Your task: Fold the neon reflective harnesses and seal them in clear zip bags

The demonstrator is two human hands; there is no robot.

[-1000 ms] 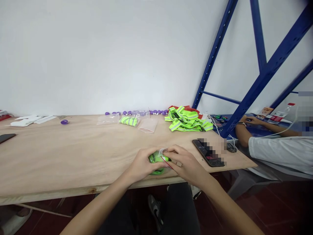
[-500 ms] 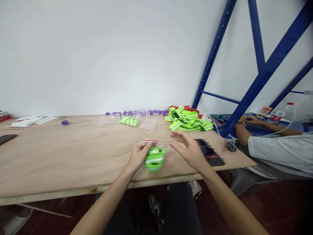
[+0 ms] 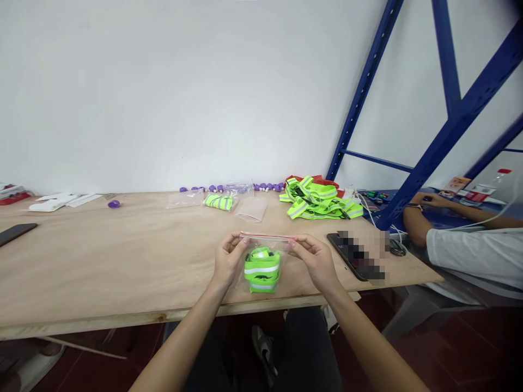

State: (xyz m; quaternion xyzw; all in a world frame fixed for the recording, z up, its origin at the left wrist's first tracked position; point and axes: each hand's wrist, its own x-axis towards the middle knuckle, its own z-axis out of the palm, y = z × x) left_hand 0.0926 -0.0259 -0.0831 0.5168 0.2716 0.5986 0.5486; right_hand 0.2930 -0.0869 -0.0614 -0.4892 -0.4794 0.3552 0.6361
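A clear zip bag point(image 3: 267, 237) with a red line along its top edge hangs upright near the table's front edge. Inside it lies a folded neon-green strap point(image 3: 262, 269) with pale reflective stripes. My left hand point(image 3: 229, 258) pinches the bag's top left corner between thumb and fingers. At the top right corner, my right hand point(image 3: 316, 260) grips the bag the same way. The top edge is stretched straight between both hands.
Behind are a bagged green strap point(image 3: 218, 202), flat bags point(image 3: 251, 209), purple rolls point(image 3: 267, 187) and a pile of green straps point(image 3: 318, 200). A phone point(image 3: 351, 256) lies right. Beyond the blue rack point(image 3: 429, 147), another person's arms rest on a blue table.
My right hand has closed on the bag's right corner, where its fingers were apart before. The bag's top is now wider and straighter. The view has shifted slightly.
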